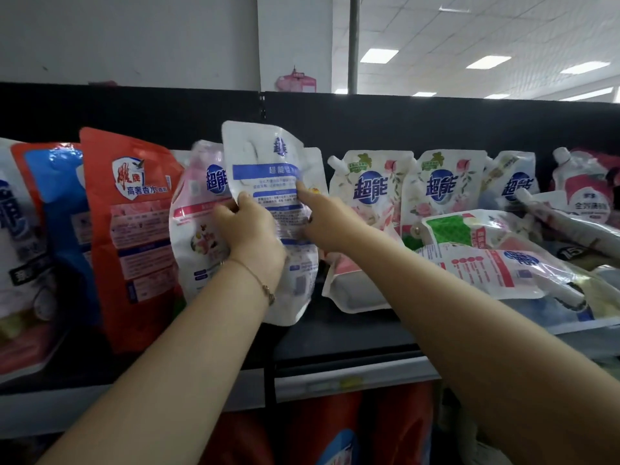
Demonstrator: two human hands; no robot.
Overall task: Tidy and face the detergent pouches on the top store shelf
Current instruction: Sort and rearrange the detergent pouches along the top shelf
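Both forearms are stretched up to the top shelf (352, 333), where a white pouch (265, 156) is held upright with its small-print back outward, presumably so it can be turned label-forward. Its left edge is gripped by the left hand (250, 226), fingers (231, 209) curled round it. Its right edge is pinched by the right hand (322, 218). Toppled pouches (486, 263) are seen lying at the right.
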